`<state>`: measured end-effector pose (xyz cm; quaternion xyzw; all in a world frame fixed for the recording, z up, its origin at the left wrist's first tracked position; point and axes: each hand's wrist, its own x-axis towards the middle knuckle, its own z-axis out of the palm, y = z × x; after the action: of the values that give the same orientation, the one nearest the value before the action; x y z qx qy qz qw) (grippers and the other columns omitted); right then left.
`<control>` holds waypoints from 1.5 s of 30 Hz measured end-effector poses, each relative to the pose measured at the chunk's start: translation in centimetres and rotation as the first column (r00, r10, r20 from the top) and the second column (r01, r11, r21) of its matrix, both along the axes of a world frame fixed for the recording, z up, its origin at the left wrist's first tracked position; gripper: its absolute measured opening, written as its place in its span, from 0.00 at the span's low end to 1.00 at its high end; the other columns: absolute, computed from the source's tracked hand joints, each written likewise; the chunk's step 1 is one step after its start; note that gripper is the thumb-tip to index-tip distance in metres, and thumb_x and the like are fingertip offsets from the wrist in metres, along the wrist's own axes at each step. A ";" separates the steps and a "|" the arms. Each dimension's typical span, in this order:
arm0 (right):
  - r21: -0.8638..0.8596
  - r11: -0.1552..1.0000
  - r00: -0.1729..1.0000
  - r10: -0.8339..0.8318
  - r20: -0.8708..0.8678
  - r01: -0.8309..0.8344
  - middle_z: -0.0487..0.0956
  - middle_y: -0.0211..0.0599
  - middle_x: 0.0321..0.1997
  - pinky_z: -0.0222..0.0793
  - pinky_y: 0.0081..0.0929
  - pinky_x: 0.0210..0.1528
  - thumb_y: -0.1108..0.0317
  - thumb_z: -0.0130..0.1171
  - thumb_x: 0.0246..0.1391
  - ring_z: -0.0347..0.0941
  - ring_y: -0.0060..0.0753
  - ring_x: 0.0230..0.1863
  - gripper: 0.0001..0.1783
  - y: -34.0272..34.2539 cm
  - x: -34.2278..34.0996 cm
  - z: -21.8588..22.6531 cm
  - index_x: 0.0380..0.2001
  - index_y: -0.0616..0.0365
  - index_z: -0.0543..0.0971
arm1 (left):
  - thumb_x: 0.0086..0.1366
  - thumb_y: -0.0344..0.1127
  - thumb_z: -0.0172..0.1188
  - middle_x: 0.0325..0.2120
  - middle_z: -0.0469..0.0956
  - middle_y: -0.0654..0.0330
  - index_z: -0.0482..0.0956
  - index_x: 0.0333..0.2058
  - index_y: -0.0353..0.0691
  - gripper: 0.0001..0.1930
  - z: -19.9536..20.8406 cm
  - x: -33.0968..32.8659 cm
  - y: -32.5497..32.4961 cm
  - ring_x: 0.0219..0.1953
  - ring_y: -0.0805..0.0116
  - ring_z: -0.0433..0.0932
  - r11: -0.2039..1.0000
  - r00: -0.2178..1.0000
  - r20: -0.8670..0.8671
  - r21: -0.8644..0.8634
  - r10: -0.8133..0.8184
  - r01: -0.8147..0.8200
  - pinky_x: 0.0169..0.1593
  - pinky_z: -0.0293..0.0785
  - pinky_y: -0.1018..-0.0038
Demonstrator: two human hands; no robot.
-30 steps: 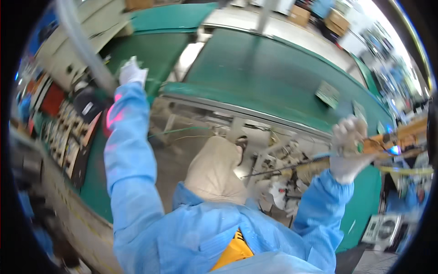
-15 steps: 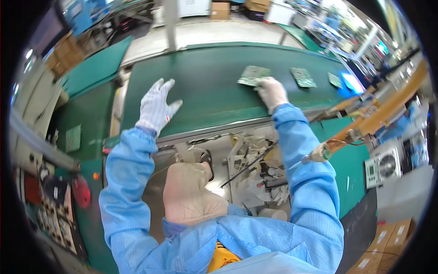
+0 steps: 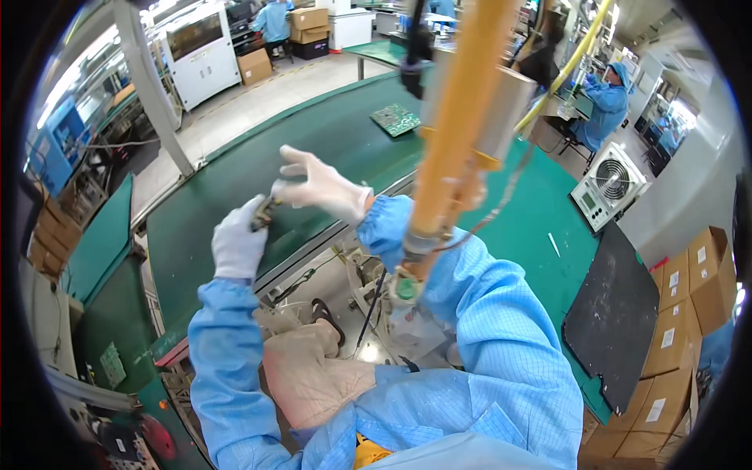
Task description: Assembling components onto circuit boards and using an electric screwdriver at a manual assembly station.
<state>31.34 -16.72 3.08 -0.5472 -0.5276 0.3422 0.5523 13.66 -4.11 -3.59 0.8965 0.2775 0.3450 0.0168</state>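
Note:
My left hand (image 3: 240, 244), in a white glove, is closed on a small circuit board (image 3: 265, 213) tilted up and seen almost edge-on above the green conveyor belt (image 3: 188, 223). Just right of it is my right hand (image 3: 323, 186), gloved too, with its fingers apart. Its fingertips come close to the board; whether they touch it I cannot tell. Farther along the belt a green circuit board (image 3: 395, 120) lies flat. Another one (image 3: 112, 365) rests on a green surface at the far left.
An orange-yellow post (image 3: 450, 125) with a hanging cable stands in front of my right forearm. To the right are a green mat (image 3: 540, 235), a white fan unit (image 3: 609, 184), a black sheet (image 3: 615, 313) and cardboard boxes (image 3: 666, 376). A person (image 3: 603, 106) in blue sits beyond.
My view has turned right. My right hand has let go of the board and moved beside my left hand, which was empty and spread and now grips a board.

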 end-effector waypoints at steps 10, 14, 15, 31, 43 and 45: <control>0.499 0.681 0.682 0.698 -0.221 -0.536 0.69 0.59 0.58 0.67 0.45 0.57 0.41 0.56 0.54 0.72 0.53 0.55 0.49 -8.7 -0.7 1.5 0.68 0.60 0.52 | 0.71 0.37 0.45 0.54 0.71 0.49 0.64 0.58 0.29 0.22 -1.3 -17.9 -7.7 0.55 0.58 0.73 0.286 0.492 0.772 -0.617 0.403 0.733 0.56 0.73 0.65; 0.227 0.970 0.955 0.144 -0.260 -0.085 0.81 0.40 0.40 0.75 0.23 0.32 0.45 0.55 0.57 0.78 0.28 0.32 0.39 -11.3 -3.1 4.0 0.61 0.64 0.63 | 0.68 0.30 0.45 0.52 0.73 0.48 0.65 0.56 0.27 0.20 -2.3 -21.5 -13.5 0.52 0.57 0.75 0.314 0.588 0.710 -0.701 0.387 0.640 0.56 0.73 0.66; 0.184 0.982 0.917 0.031 -0.397 0.047 0.80 0.36 0.35 0.73 0.19 0.28 0.46 0.52 0.60 0.75 0.22 0.28 0.36 -11.3 -3.6 4.0 0.59 0.65 0.65 | 0.67 0.30 0.46 0.49 0.75 0.49 0.68 0.54 0.28 0.18 -3.1 -22.1 -13.5 0.50 0.58 0.76 0.367 0.585 0.751 -0.660 0.304 0.656 0.53 0.75 0.67; 0.348 0.878 0.881 -0.154 -0.447 0.330 0.76 0.32 0.35 0.59 0.14 0.29 0.51 0.53 0.61 0.65 0.17 0.27 0.30 -8.5 -7.1 3.8 0.57 0.64 0.70 | 0.63 0.32 0.59 0.46 0.78 0.50 0.75 0.47 0.25 0.18 -2.4 -35.0 -24.8 0.47 0.61 0.79 0.747 -0.058 0.762 -0.613 0.645 0.257 0.52 0.76 0.70; 0.378 0.888 0.894 -0.077 -0.441 0.263 0.74 0.30 0.36 0.57 0.14 0.28 0.52 0.53 0.61 0.62 0.17 0.27 0.29 -8.2 -5.1 2.5 0.58 0.62 0.70 | 0.62 0.32 0.61 0.40 0.80 0.54 0.76 0.46 0.30 0.16 -1.9 -36.4 -24.8 0.40 0.67 0.81 0.775 -0.170 0.763 -0.575 0.624 0.264 0.45 0.78 0.74; 0.378 0.898 0.898 -0.043 -0.437 0.227 0.74 0.30 0.35 0.57 0.14 0.28 0.52 0.53 0.61 0.61 0.17 0.27 0.29 -8.3 -5.0 2.7 0.57 0.62 0.70 | 0.61 0.32 0.61 0.40 0.80 0.54 0.76 0.46 0.30 0.16 -3.6 -37.5 -24.6 0.41 0.67 0.81 0.778 -0.079 0.779 -0.604 0.622 0.173 0.46 0.78 0.73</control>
<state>26.33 -25.00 5.77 -0.3658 -0.4179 0.2898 0.7794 -23.88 -28.74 -7.14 0.2539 0.4188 0.7770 0.3954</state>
